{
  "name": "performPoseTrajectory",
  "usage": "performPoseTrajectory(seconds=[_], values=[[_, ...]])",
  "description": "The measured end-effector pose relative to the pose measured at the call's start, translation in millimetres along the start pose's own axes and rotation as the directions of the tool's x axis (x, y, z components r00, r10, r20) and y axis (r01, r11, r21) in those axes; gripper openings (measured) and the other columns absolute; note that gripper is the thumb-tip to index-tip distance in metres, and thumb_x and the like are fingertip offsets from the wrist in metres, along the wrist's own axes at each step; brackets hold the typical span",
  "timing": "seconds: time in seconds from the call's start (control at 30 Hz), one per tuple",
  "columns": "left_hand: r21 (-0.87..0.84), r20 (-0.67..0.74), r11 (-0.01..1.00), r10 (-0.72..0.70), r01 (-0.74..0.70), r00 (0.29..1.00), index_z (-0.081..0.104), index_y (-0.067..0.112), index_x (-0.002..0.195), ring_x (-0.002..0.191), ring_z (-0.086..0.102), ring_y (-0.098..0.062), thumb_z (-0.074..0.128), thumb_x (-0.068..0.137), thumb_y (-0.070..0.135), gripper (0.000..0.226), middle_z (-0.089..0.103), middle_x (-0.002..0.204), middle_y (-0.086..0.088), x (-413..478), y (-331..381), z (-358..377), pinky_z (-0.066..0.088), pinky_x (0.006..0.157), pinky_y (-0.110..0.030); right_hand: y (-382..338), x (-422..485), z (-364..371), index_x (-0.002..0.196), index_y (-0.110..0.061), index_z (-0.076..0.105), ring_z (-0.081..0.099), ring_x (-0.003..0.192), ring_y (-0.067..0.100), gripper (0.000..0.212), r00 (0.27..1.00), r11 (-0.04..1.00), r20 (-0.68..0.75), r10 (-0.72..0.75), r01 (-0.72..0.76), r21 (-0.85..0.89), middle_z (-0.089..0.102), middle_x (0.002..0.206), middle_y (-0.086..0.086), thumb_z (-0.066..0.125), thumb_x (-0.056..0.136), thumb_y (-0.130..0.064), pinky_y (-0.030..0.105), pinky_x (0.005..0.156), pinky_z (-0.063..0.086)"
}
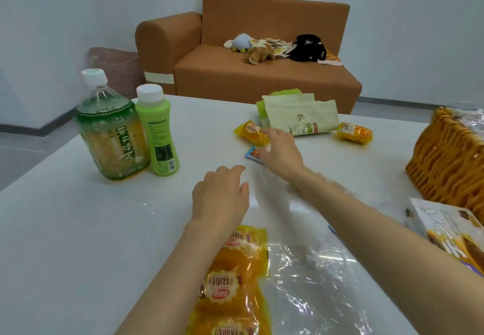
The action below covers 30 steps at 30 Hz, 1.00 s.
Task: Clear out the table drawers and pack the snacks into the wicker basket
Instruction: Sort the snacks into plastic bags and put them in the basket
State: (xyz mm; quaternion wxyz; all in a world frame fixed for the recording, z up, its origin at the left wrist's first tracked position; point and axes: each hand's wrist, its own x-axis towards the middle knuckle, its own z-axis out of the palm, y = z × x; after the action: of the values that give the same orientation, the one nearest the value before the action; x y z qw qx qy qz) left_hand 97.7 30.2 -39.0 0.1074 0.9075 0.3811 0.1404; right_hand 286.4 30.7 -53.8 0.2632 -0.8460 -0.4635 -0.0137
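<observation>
blue packet (253,154) touching right hand (281,150), thumb side; left hand (220,194) farther back; both hands loose-fingered, empty; wicker basket (445,162) far right.

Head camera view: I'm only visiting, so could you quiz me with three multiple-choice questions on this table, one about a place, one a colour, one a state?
1. Where is the wicker basket? A on a chair; B at the right edge of the table; C on a shelf.
2. What colour are the caps on the two bottles? A red; B white; C black.
3. How are those bottles? A upright and closed; B tipped over; C open.

1 B: the wicker basket sits on the table at far right.
2 B: both caps are plainly white.
3 A: both stand on their bases with caps on.
</observation>
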Motion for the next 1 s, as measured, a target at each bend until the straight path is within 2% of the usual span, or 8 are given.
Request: performPoseTrajectory(seconds=[0.23, 0.33, 0.43, 0.57, 0.63, 0.77, 0.9, 1.0], values=[[-0.001, -0.001, 1.000, 0.012, -0.012, 1.000, 0.008, 0.034, 0.152, 0.126, 0.041, -0.019, 0.032, 0.102, 0.039, 0.056, 0.038, 0.145, 0.003, 18.5, -22.8, 5.6, 0.041, 0.091, -0.033, 12.5, 43.4, 33.2, 0.116, -0.007, 0.052, 0.040, 0.113, 0.032, 0.041, 0.999, 0.967, -0.028, 0.036, -0.042, -0.253, 0.058, 0.118, 0.012, 0.054, 0.092, -0.040, 0.037, 0.087, 0.037], [-0.027, 0.010, 0.999, 0.033, -0.032, 0.999, -0.003, 0.034, 0.152, 0.136, 0.032, -0.020, 0.033, 0.101, 0.041, 0.063, 0.024, 0.155, 0.003, 19.2, -26.3, 7.8, 0.039, 0.099, -0.034, 18.5, 40.2, 30.5, 0.113, -0.010, 0.055, 0.041, 0.107, 0.029, 0.031, 0.999, 0.987, -0.050, 0.000, -0.008, -0.160, 0.060, 0.112, 0.010, 0.057, 0.090, -0.031, 0.037, 0.085, 0.036], [-0.038, -0.020, 0.999, 0.037, -0.038, 0.999, -0.010, 0.033, 0.152, 0.148, 0.006, -0.022, 0.035, 0.100, 0.044, 0.069, -0.001, 0.161, 0.003, 16.1, -27.0, 7.5, 0.030, 0.112, -0.037, 21.7, 24.0, 10.9, 0.125, -0.017, 0.052, 0.041, 0.107, 0.026, 0.038, 0.996, 0.995, 0.008, -0.091, 0.091, 0.036, 0.059, 0.118, 0.004, 0.062, 0.089, -0.027, 0.036, 0.087, 0.038], [0.052, -0.124, 0.993, 0.107, -0.101, 0.986, -0.011, 0.031, 0.151, 0.146, -0.017, -0.029, 0.041, 0.096, 0.050, 0.078, -0.020, 0.159, 0.003, 17.5, -11.0, 2.9, 0.013, 0.118, -0.048, 18.0, -13.6, -31.5, 0.118, -0.021, 0.046, 0.054, 0.089, 0.008, 0.045, 0.967, 0.918, 0.101, -0.232, 0.184, 0.351, 0.057, 0.114, -0.006, 0.073, 0.083, -0.024, 0.018, 0.074, 0.044], [0.157, -0.165, 0.974, 0.191, -0.165, 0.968, 0.000, 0.030, 0.153, 0.147, -0.013, -0.031, 0.046, 0.093, 0.051, 0.079, -0.010, 0.161, 0.000, 18.9, -1.9, 4.2, 0.007, 0.115, -0.058, 16.8, -31.1, -51.1, 0.113, -0.020, 0.044, 0.056, 0.086, 0.002, 0.046, 0.952, 0.891, 0.120, -0.283, 0.215, 0.399, 0.057, 0.109, -0.008, 0.076, 0.080, -0.021, 0.014, 0.072, 0.046], [0.154, -0.209, 0.968, 0.227, -0.197, 0.951, 0.044, 0.026, 0.141, 0.132, 0.040, -0.037, 0.062, 0.085, 0.042, 0.061, 0.051, 0.137, -0.007, 22.7, 8.1, 5.4, 0.021, 0.105, -0.069, 23.3, -54.1, -77.3, 0.113, -0.022, 0.044, 0.061, 0.090, 0.009, 0.050, 0.942, 0.882, 0.159, -0.295, 0.204, 0.425, 0.061, 0.105, -0.017, 0.079, 0.076, -0.022, 0.023, 0.080, 0.052], [0.048, -0.256, 0.974, 0.228, -0.224, 0.939, 0.055, 0.024, 0.128, 0.101, 0.054, -0.033, 0.061, 0.087, 0.036, 0.043, 0.057, 0.110, -0.009, 24.2, 24.9, 9.1, 0.045, 0.091, -0.052, 38.3, -60.8, -94.7, 0.122, -0.034, 0.045, 0.059, 0.103, 0.004, 0.047, 0.942, 0.887, 0.205, -0.267, 0.157, 0.435, 0.056, 0.120, -0.018, 0.071, 0.083, -0.035, 0.021, 0.084, 0.052], [-0.049, -0.275, 0.975, 0.197, -0.218, 0.941, 0.053, 0.024, 0.129, 0.098, 0.049, -0.029, 0.057, 0.091, 0.035, 0.040, 0.052, 0.111, -0.010, 24.5, 31.7, 11.4, 0.045, 0.075, -0.037, 63.3, -47.6, -96.3, 0.121, -0.028, 0.055, 0.054, 0.111, 0.004, 0.031, 0.994, 0.865, 0.089, -0.070, 0.016, 0.501, 0.053, 0.126, -0.012, 0.056, 0.093, -0.040, 0.022, 0.091, 0.047]])
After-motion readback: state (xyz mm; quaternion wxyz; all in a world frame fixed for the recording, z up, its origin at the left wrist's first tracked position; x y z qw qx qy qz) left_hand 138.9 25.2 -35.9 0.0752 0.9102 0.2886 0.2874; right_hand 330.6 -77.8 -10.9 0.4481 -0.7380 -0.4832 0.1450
